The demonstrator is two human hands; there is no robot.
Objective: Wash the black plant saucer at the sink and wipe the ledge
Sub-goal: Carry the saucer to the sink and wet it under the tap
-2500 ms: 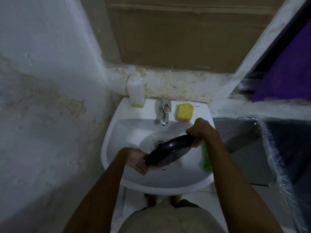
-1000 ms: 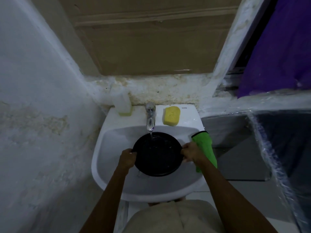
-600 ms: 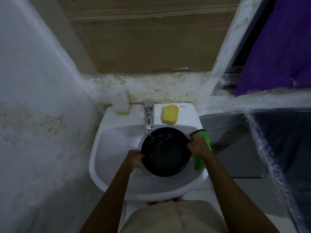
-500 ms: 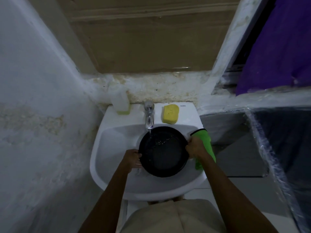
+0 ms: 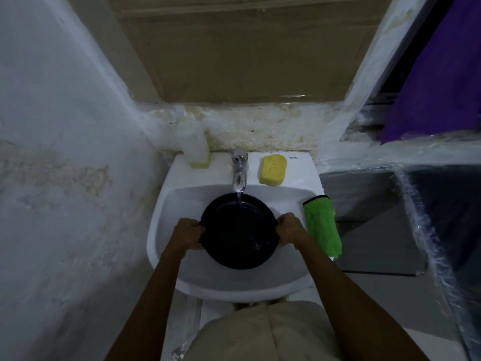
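Note:
The round black plant saucer [image 5: 235, 238] is held roughly level over the white sink [image 5: 166, 204], face up. My left hand [image 5: 188, 234] grips its left rim and my right hand [image 5: 289, 230] grips its right rim. Water runs from the chrome tap [image 5: 240, 170] onto the far part of the saucer. A stained ledge [image 5: 260, 128] runs along the wall behind the sink.
A yellow sponge [image 5: 272, 169] lies on the sink's back right. A white bottle [image 5: 195, 147] with yellow liquid stands at the back left. A green cloth [image 5: 322, 225] hangs over the sink's right rim. A rough wall is close on the left, plastic-wrapped items on the right.
The saucer went from tilted on edge to flat under the running tap. Over the last half second it shifted slightly left and towards me, both hands still on its rim.

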